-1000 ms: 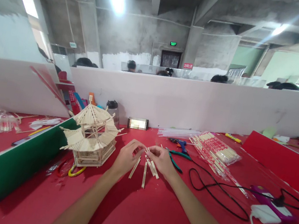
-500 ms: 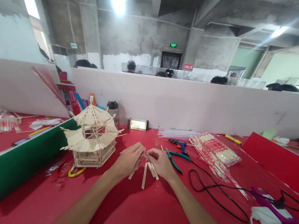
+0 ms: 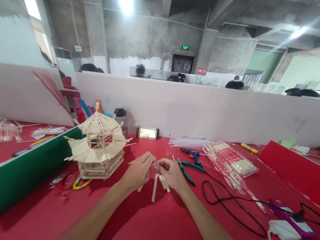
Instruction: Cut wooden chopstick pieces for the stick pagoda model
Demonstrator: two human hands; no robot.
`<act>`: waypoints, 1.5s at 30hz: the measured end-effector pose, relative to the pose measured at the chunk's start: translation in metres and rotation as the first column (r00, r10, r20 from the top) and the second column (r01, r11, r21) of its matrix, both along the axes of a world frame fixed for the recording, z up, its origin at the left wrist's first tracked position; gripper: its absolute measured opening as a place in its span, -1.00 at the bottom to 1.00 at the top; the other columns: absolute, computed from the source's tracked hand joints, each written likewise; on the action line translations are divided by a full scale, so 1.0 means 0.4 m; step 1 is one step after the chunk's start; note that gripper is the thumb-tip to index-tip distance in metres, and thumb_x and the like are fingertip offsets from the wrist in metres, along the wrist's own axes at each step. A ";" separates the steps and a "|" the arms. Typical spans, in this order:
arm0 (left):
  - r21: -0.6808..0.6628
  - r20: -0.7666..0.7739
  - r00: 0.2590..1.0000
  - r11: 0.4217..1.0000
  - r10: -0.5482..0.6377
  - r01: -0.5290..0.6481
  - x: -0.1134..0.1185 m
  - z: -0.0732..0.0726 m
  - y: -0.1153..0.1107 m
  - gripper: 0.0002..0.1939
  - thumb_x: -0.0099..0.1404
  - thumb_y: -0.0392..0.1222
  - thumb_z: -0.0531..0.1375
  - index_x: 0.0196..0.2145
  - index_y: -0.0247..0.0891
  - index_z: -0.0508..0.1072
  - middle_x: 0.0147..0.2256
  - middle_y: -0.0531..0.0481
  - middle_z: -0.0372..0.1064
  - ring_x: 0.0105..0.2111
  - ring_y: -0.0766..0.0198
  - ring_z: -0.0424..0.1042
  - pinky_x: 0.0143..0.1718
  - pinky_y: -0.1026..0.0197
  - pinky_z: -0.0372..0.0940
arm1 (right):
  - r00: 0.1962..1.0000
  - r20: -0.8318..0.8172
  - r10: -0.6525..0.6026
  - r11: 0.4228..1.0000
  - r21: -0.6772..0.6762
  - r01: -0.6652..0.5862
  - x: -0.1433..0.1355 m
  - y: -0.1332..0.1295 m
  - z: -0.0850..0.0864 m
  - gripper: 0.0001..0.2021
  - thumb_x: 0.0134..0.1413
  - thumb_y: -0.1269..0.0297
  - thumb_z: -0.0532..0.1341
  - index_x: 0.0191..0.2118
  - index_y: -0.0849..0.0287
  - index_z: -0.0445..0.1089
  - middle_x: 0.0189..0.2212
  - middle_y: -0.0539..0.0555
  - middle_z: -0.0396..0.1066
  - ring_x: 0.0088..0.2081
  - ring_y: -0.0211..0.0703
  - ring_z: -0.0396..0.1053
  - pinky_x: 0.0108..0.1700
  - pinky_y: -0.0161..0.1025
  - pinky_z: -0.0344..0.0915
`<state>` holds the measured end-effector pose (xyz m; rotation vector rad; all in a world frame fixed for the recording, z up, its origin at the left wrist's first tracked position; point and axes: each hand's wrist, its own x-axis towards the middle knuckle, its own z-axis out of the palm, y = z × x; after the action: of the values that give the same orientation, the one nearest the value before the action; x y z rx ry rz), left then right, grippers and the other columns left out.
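Observation:
In the middle of the red table, my left hand (image 3: pixel 138 170) and my right hand (image 3: pixel 170 172) meet, fingertips nearly touching. Both sets of fingers are pinched; whatever lies between them is too small and covered to make out. Several short wooden sticks (image 3: pixel 154 188) lie on the table just below my fingers, some partly under the hands. To the left stands a pavilion model (image 3: pixel 97 146) built of wooden sticks, with a two-tiered roof. Green-handled pliers (image 3: pixel 189 172) rest open beside my right hand, and a blue glue gun (image 3: pixel 192 155) lies behind them.
Packs of wooden chopsticks (image 3: pixel 229 160) lie at the right, near a black cable (image 3: pixel 224 212) and a purple power strip (image 3: pixel 293 220). A green board (image 3: pixel 25 171) borders the left side; yellow-handled scissors (image 3: pixel 81 184) lie by the model. A phone (image 3: pixel 147 133) leans on the white partition (image 3: pixel 198 110).
Both hands stay pinched together in almost the same place. My left hand has shifted very slightly, and the whole view has moved a little.

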<state>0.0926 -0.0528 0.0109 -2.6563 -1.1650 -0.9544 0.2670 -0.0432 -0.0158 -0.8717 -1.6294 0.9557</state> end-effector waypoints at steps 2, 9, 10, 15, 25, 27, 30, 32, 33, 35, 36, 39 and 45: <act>-0.021 0.064 0.998 1.000 0.009 -0.008 0.000 -0.002 0.001 -0.83 0.43 -0.22 -0.07 -0.25 -0.22 0.29 -0.29 -0.03 0.27 -0.32 0.25 0.29 -0.27 0.23 0.21 | 1.000 -0.015 -0.007 1.000 -0.012 0.007 0.002 0.002 0.001 -0.83 0.02 0.20 0.25 -0.39 0.22 0.43 -0.49 0.01 0.41 -0.44 -0.23 0.32 -0.35 -0.29 0.24; -0.103 0.138 0.990 0.995 0.008 0.006 0.003 -0.012 0.001 -0.82 0.45 -0.16 -0.07 -0.25 -0.21 0.27 -0.26 -0.02 0.26 -0.32 0.28 0.31 -0.27 0.26 0.21 | 1.000 0.003 0.008 1.000 -0.019 -0.008 0.013 0.000 0.011 -0.79 0.03 0.15 0.25 -0.37 0.22 0.44 -0.46 0.03 0.42 -0.42 -0.22 0.33 -0.33 -0.28 0.25; -0.114 0.130 0.991 0.993 0.006 0.009 0.003 -0.013 0.002 -0.83 0.45 -0.17 -0.08 -0.25 -0.21 0.26 -0.26 -0.02 0.26 -0.33 0.28 0.30 -0.28 0.25 0.21 | 1.000 0.018 0.012 1.000 -0.013 -0.012 0.015 -0.001 0.011 -0.78 0.03 0.14 0.25 -0.37 0.22 0.44 -0.47 0.03 0.42 -0.42 -0.22 0.33 -0.33 -0.28 0.24; -0.115 0.036 0.999 0.993 -0.028 0.031 -0.002 -0.008 0.007 -0.87 0.40 -0.30 -0.08 -0.25 -0.22 0.23 -0.29 -0.02 0.22 -0.37 0.25 0.24 -0.31 0.22 0.17 | 0.999 0.013 0.045 0.997 -0.065 -0.044 0.012 -0.002 0.007 -0.72 -0.01 0.06 0.28 -0.39 0.22 0.42 -0.47 0.03 0.42 -0.42 -0.22 0.32 -0.33 -0.28 0.24; -0.334 0.425 0.900 0.908 -0.092 0.251 0.014 -0.020 0.010 -0.86 0.43 -0.18 -0.08 -0.31 -0.21 0.16 -0.37 0.07 0.12 -0.39 0.30 0.14 -0.31 0.26 0.14 | 0.997 -0.002 0.075 0.997 -0.037 -0.075 0.013 -0.014 0.034 -0.74 0.01 0.09 0.28 -0.38 0.22 0.42 -0.47 0.01 0.39 -0.43 -0.24 0.31 -0.33 -0.29 0.23; -0.387 0.543 0.834 0.853 -0.096 0.350 0.017 -0.020 0.015 -0.80 0.42 -0.10 -0.06 -0.34 -0.21 0.16 -0.41 0.09 0.09 -0.41 0.32 0.12 -0.33 0.28 0.13 | 0.997 0.037 0.066 0.998 -0.008 -0.066 0.021 -0.012 0.035 -0.78 0.03 0.13 0.26 -0.38 0.22 0.42 -0.48 0.00 0.39 -0.43 -0.24 0.31 -0.32 -0.29 0.24; -0.398 0.703 0.711 0.814 -0.026 0.424 0.000 -0.009 0.032 -0.78 0.41 -0.04 -0.04 -0.36 -0.20 0.15 -0.47 0.13 0.05 -0.47 0.34 0.10 -0.38 0.30 0.12 | 0.995 0.074 0.062 0.997 -0.041 -0.059 0.033 0.001 0.020 -0.81 0.01 0.18 0.26 -0.41 0.22 0.41 -0.52 -0.01 0.38 -0.46 -0.25 0.30 -0.34 -0.29 0.24; -0.372 0.763 0.645 0.845 0.043 0.384 -0.024 0.001 0.050 -0.80 0.40 -0.04 -0.03 -0.33 -0.18 0.15 -0.49 0.15 0.05 -0.49 0.34 0.12 -0.39 0.30 0.13 | 0.995 0.063 0.073 0.995 -0.079 -0.068 0.040 0.013 0.006 -0.82 -0.01 0.19 0.26 -0.42 0.22 0.40 -0.53 -0.01 0.38 -0.47 -0.25 0.31 -0.35 -0.29 0.25; -0.357 0.762 0.643 0.877 0.076 0.320 -0.038 0.006 0.060 -0.82 0.39 -0.05 -0.02 -0.32 -0.18 0.16 -0.49 0.15 0.07 -0.50 0.34 0.14 -0.39 0.30 0.14 | 0.996 0.052 0.072 0.994 -0.087 -0.068 0.042 0.018 0.000 -0.82 -0.02 0.19 0.27 -0.42 0.23 0.40 -0.53 -0.01 0.38 -0.47 -0.25 0.32 -0.35 -0.29 0.26; -0.348 0.677 0.720 0.929 0.155 0.127 -0.064 0.009 0.079 -0.84 0.36 -0.09 0.02 -0.35 -0.19 0.20 -0.49 0.13 0.14 -0.48 0.33 0.20 -0.36 0.29 0.17 | 0.997 0.039 0.061 0.994 -0.088 -0.057 0.046 0.026 -0.008 -0.81 -0.03 0.18 0.27 -0.42 0.23 0.40 -0.51 0.00 0.40 -0.45 -0.24 0.33 -0.33 -0.29 0.27; -0.333 0.606 0.769 0.943 0.203 0.014 -0.075 0.007 0.088 -0.88 0.33 -0.13 0.04 -0.35 -0.20 0.22 -0.46 0.10 0.20 -0.45 0.31 0.24 -0.33 0.27 0.19 | 0.998 0.034 0.051 0.995 -0.087 -0.047 0.047 0.028 -0.008 -0.80 -0.03 0.17 0.28 -0.41 0.22 0.41 -0.50 0.00 0.41 -0.45 -0.24 0.33 -0.33 -0.28 0.27; -0.231 0.298 0.893 0.933 0.336 -0.274 -0.098 -0.006 0.105 -0.97 0.29 -0.26 0.05 -0.33 -0.21 0.27 -0.36 0.01 0.33 -0.34 0.23 0.34 -0.23 0.20 0.21 | 0.999 0.020 0.043 0.996 -0.081 -0.041 0.048 0.027 -0.003 -0.78 -0.02 0.14 0.29 -0.40 0.22 0.42 -0.49 0.01 0.41 -0.44 -0.23 0.34 -0.32 -0.28 0.28; -0.225 -0.162 0.821 0.790 0.547 -0.571 -0.115 -0.022 0.111 -0.82 0.34 -0.27 0.00 -0.14 -0.18 0.33 -0.33 -0.09 0.44 -0.36 0.14 0.43 -0.33 0.17 0.23 | 0.999 0.007 0.040 0.998 -0.052 -0.039 0.052 0.022 0.010 -0.73 -0.01 0.08 0.29 -0.32 0.22 0.46 -0.40 0.05 0.46 -0.36 -0.17 0.38 -0.27 -0.24 0.33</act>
<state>0.0464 -0.0083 0.0021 -2.2373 -2.0182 -0.5927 0.2877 -0.0344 -0.0119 -0.8823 -1.6398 1.0275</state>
